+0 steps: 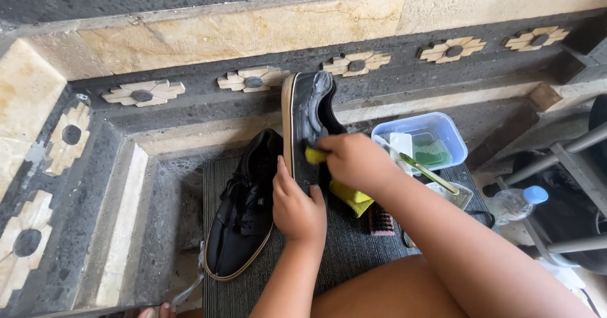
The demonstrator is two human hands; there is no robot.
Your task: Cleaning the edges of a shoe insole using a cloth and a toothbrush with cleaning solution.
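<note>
My left hand point(297, 207) grips the lower end of a black shoe point(306, 112) held upright on its heel, its wet sole turned toward me. My right hand point(354, 160) presses a yellow cloth point(314, 155) against that sole; more of the yellow cloth point(352, 197) hangs below the hand. A second black shoe point(243, 207) with a tan sole edge lies flat on the dark ribbed mat point(341, 248), just left of my left hand.
A clear plastic box with a blue rim point(452, 131) holds a green sponge and a green-handled brush point(427, 171). A small dark brush point(381, 220) lies on the mat. A water bottle point(515, 203) lies at right near metal chair legs. Stone walls with flower tiles surround.
</note>
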